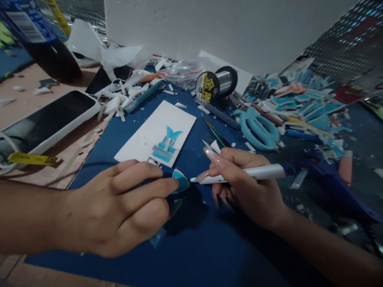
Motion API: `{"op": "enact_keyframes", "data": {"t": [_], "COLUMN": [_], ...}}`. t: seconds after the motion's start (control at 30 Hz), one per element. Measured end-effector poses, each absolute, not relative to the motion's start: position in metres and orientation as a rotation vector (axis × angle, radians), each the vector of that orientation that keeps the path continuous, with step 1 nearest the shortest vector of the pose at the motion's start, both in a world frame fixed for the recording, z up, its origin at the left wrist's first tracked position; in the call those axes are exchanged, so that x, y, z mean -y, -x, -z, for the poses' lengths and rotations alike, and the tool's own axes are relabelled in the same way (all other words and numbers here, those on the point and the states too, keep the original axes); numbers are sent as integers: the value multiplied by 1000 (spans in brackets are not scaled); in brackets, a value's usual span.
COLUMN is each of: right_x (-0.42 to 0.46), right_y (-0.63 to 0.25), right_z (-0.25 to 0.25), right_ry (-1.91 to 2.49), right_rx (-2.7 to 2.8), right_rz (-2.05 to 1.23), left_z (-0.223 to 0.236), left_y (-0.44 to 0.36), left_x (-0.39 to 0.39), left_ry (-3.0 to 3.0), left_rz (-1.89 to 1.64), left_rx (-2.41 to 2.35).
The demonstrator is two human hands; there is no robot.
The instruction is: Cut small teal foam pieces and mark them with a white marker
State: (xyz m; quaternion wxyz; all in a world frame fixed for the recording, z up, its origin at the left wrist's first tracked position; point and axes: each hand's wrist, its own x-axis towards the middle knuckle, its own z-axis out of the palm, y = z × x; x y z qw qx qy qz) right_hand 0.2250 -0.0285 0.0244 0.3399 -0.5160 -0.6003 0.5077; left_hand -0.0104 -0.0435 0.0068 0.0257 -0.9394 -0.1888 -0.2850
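The left hand (116, 211) has fingers clamped on the blue piece (181, 181). At 3 o'clock, the right hand (254, 195) clamps the pen (265, 172). Apparent step: edge marking; steady support required.

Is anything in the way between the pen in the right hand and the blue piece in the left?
Nothing visible: the tip of the white pen in the right hand is right by the edge of the blue piece held by the left hand. Whether they touch, I cannot tell.
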Motion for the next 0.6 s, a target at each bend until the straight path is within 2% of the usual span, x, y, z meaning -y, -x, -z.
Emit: {"op": "enact_keyframes", "data": {"t": [0.6], "right_x": [29], "right_y": [-227], "right_z": [-24], "right_ry": [1347], "right_rx": [1532], "right_rz": [-1320], "left_z": [-8], "left_y": [11], "left_x": [43], "left_ry": [2868], "left_rz": [899], "left_rx": [600]}}
